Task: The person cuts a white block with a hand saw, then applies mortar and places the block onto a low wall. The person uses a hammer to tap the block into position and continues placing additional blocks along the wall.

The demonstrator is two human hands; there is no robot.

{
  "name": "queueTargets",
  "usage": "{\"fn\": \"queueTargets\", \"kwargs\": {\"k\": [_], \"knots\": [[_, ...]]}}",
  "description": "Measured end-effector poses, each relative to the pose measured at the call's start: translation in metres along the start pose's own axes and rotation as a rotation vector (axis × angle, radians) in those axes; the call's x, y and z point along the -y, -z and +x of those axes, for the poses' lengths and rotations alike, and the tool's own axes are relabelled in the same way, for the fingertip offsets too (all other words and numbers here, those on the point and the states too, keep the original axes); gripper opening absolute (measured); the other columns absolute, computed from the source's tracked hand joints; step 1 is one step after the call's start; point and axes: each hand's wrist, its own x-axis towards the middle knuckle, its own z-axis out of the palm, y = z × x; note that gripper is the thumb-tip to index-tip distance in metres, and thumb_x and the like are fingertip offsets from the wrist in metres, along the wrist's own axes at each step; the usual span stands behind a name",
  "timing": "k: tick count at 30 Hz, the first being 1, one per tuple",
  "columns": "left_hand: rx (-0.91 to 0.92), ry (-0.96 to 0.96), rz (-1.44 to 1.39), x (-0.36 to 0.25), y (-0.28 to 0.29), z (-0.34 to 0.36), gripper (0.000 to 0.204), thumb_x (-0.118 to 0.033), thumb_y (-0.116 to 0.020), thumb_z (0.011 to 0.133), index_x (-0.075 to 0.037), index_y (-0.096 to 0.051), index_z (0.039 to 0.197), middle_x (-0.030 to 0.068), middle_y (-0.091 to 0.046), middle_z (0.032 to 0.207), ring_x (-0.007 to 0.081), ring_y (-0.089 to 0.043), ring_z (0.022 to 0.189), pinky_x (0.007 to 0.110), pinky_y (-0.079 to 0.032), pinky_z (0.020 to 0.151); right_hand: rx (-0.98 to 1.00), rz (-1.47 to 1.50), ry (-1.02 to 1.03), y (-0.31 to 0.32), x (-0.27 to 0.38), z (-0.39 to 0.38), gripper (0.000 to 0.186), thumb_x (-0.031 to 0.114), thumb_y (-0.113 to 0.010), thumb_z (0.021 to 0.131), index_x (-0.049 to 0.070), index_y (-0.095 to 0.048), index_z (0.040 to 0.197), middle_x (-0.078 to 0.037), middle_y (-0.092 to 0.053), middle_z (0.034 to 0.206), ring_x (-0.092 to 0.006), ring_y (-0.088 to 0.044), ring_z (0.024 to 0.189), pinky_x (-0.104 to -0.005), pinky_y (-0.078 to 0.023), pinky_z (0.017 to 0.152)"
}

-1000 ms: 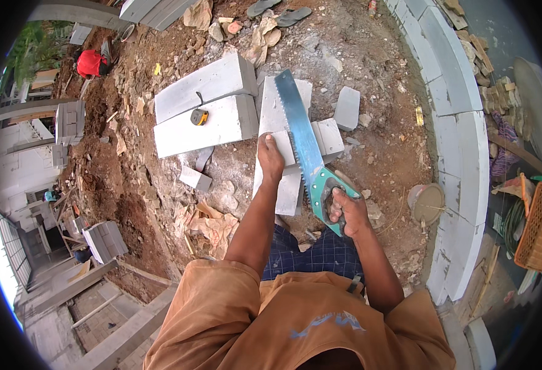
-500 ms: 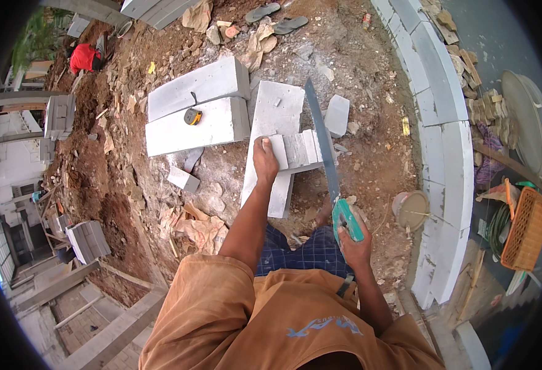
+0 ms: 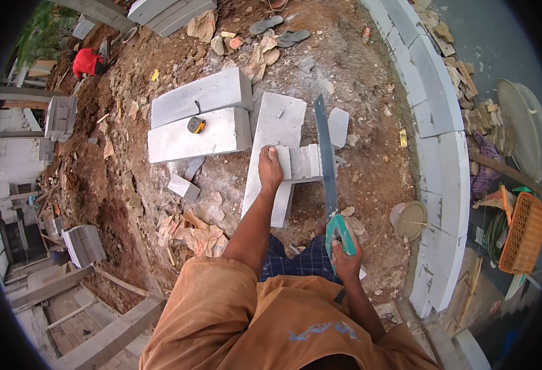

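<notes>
My left hand [image 3: 271, 168] is closed on the left end of a small light-grey block [image 3: 303, 161] with several steps cut across its top. That piece lies across a long pale lightweight concrete block [image 3: 279, 126] on the ground. In my right hand [image 3: 348, 262] is the green handle of a handsaw [image 3: 326, 154], fingers wrapped round it. Its long dark blade points away from me, at the stepped block's right end; whether the teeth touch the block I cannot tell. A loose offcut [image 3: 339, 128] lies right of the blade.
Two long blocks [image 3: 200, 135] lie to the left, a yellow-black tape measure [image 3: 196, 125] on top. A low block wall [image 3: 434, 166] curves along the right, with a bucket [image 3: 408, 221] inside it. Sandals [image 3: 292, 38] lie far ahead. Someone in red [image 3: 88, 62] crouches far left.
The saw has come back a little toward me, and its blade stands straighter in the view. My left hand keeps its place on the stepped block. The whole view has shifted slightly.
</notes>
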Motion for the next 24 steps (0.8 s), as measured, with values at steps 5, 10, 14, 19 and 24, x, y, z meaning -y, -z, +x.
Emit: {"fn": "queueTargets", "kwargs": {"k": [5, 10, 14, 19, 24], "knots": [[0.017, 0.003, 0.053, -0.005, -0.003, 0.001, 0.041, -0.033, -0.043, 0.106, 0.002, -0.058, 0.122, 0.0276, -0.064, 0.114, 0.0443, -0.06, 0.109, 0.047, -0.046, 0.095, 0.015, -0.155, 0.054, -0.004, -0.004, -0.008, 0.055, 0.005, -0.068, 0.091, -0.004, -0.05, 0.142, -0.017, -0.065, 0.125, -0.0212, -0.064, 0.112, -0.0339, -0.052, 0.094], [0.003, 0.011, 0.067, -0.013, -0.009, 0.0, 0.041, -0.033, -0.042, 0.106, 0.001, -0.058, 0.125, 0.0279, -0.064, 0.116, 0.0447, -0.06, 0.111, 0.047, -0.046, 0.097, 0.001, -0.305, 0.231, -0.01, -0.007, -0.009, 0.057, 0.0, -0.065, 0.091, -0.002, -0.046, 0.145, -0.015, -0.064, 0.126, -0.0222, -0.063, 0.113, -0.0363, -0.052, 0.094], [-0.022, -0.002, 0.016, -0.011, -0.015, 0.008, 0.042, -0.033, -0.043, 0.106, 0.002, -0.06, 0.123, 0.028, -0.065, 0.114, 0.0443, -0.061, 0.11, 0.047, -0.046, 0.096, 0.098, 0.133, -0.105, 0.001, 0.011, 0.005, 0.057, 0.003, -0.066, 0.091, 0.001, -0.048, 0.145, -0.011, -0.067, 0.101, -0.016, -0.063, 0.067, -0.0327, -0.054, 0.061], [-0.033, 0.02, -0.134, 0.0, -0.018, 0.012, 0.045, -0.034, -0.04, 0.107, 0.004, -0.061, 0.12, 0.0262, -0.066, 0.109, 0.0403, -0.062, 0.104, 0.046, -0.046, 0.093, 0.146, 0.56, -0.14, 0.008, 0.048, 0.025, 0.057, 0.004, -0.066, 0.093, 0.004, -0.047, 0.147, -0.007, -0.066, 0.102, -0.0067, -0.052, 0.059, -0.0264, -0.045, 0.049], [-0.014, -0.01, -0.12, 0.008, -0.017, 0.017, 0.044, -0.034, -0.04, 0.108, 0.003, -0.061, 0.118, 0.0247, -0.066, 0.107, 0.0372, -0.062, 0.101, 0.045, -0.046, 0.092, -0.11, -0.145, 0.283, 0.005, 0.046, 0.07, 0.057, 0.007, -0.069, 0.093, -0.001, -0.049, 0.145, -0.016, -0.067, 0.12, -0.0191, -0.067, 0.088, -0.0344, -0.054, 0.072]]}}
